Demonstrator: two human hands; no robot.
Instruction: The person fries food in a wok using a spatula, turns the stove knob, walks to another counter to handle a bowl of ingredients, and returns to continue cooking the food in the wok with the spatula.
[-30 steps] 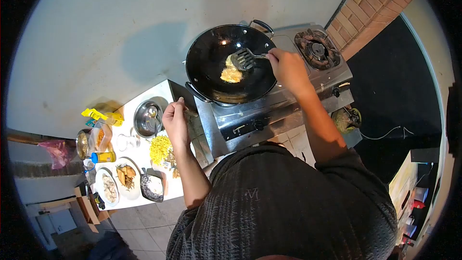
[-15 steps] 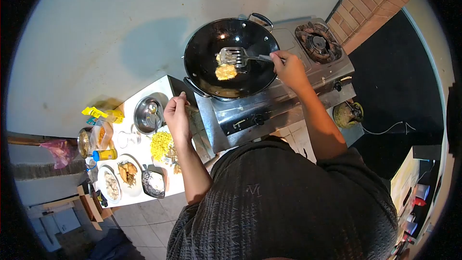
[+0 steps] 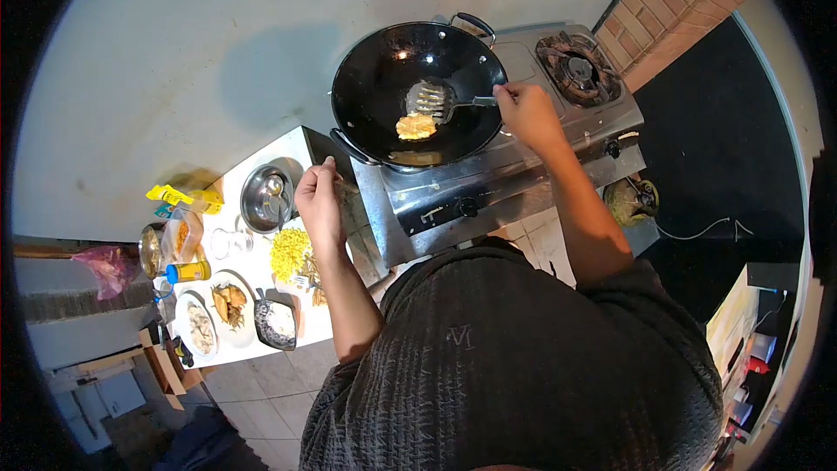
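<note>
A black wok (image 3: 375, 78) sits on the left side of the steel stove. My right hand (image 3: 527, 113) is closed round the handle of a slotted metal spatula (image 3: 436, 100), whose blade is inside the wok. Yellow-brown food (image 3: 416, 126) lies in the wok just below the blade, beside or touching its edge. My left hand (image 3: 319, 196) hovers below and left of the wok's near handle, between the stove and the white table. Its fingers are curled together in a closed shape, and nothing in them can be made out.
On the white table (image 3: 323, 337) are a steel bowl (image 3: 267, 198), yellow pieces (image 3: 290, 255), plates of food (image 3: 230, 304), a dark square dish (image 3: 275, 323) and a yellow jar (image 3: 190, 271). The stove's bare burner (image 3: 578, 68) is at the right; a gas cylinder (image 3: 631, 201) stands below.
The spatula blade has swung from the wok's right side toward the left and flattened over the food, then shifted slightly right. My left hand stays closed at nearly the same place.
</note>
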